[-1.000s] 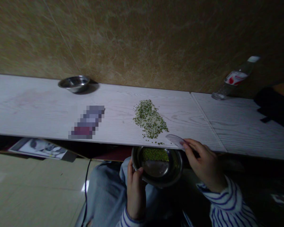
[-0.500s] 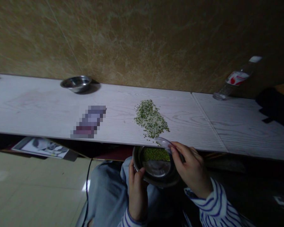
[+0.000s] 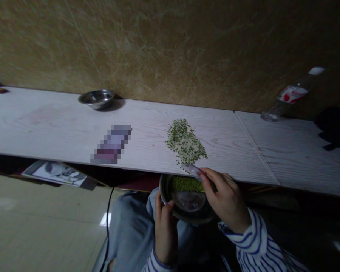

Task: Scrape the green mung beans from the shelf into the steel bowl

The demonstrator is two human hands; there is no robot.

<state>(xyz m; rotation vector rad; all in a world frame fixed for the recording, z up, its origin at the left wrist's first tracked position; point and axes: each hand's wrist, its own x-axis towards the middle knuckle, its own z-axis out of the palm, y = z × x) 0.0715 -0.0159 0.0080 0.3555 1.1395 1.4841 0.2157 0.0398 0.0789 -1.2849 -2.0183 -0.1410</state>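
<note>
at the front edge of a pale wooden counter [image 3: 147,132], the right hand [image 3: 225,198] pinches a clear plastic scraper [image 3: 190,169] between thumb and fingers, its far end at the near tip of a loose pile [image 3: 184,141]. the left hand [image 3: 166,230] is closed on the left side of a large metal bowl [image 3: 187,218], thumb over the rim, just below the counter edge and above the lap [image 3: 133,223]. small green beans [image 3: 186,184] lie in this bowl, on its counter side. the pile, white grains mixed with green beans, is spread on the counter beyond the bowl. if the left hand dips, a gap could open under the edge and beans could drop to the floor [image 3: 39,223]; too quick a sweep could flick grains past the rim. farther left sit a blurred flat object [image 3: 112,145] and a small metal bowl [image 3: 98,102]; right, a bottle [image 3: 293,94] stands by the wall [image 3: 158,45].
</note>
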